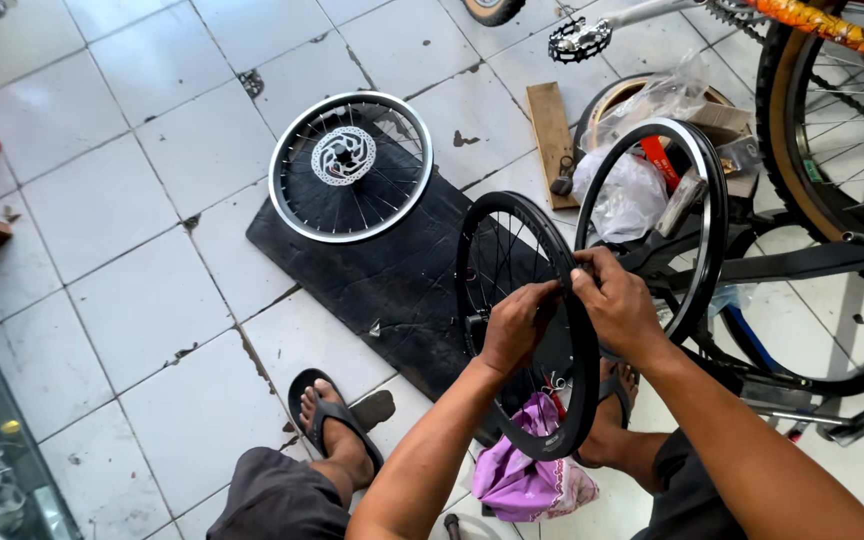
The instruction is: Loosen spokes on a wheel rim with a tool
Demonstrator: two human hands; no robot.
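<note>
Seen from above, a person sits low over a white tiled floor, both bare forearms reaching forward to a small black bicycle wheel that stands upright on its edge between their knees. The left hand is curled shut around the wheel's right side, fingers wrapped over the rim. The right hand sits just beside it, touching it, its grip pinched closed on the top of the same rim; what the fingertips press on is too small to make out. The wheel's lower edge rests near a crumpled purple cloth on the floor, close to the person. A foot in a black sandal shows to the near left, and the other foot is partly hidden behind the wheel. Farther away, left of centre, a second spoked wheel with a silver brake disc lies flat on a black rubber mat. To the right, a third black rim stands upright just behind the hands, with a clear plastic bag and a wooden block beyond it. At the far right edge stands a full bicycle with a tan-walled tyre and an orange frame tube.
</note>
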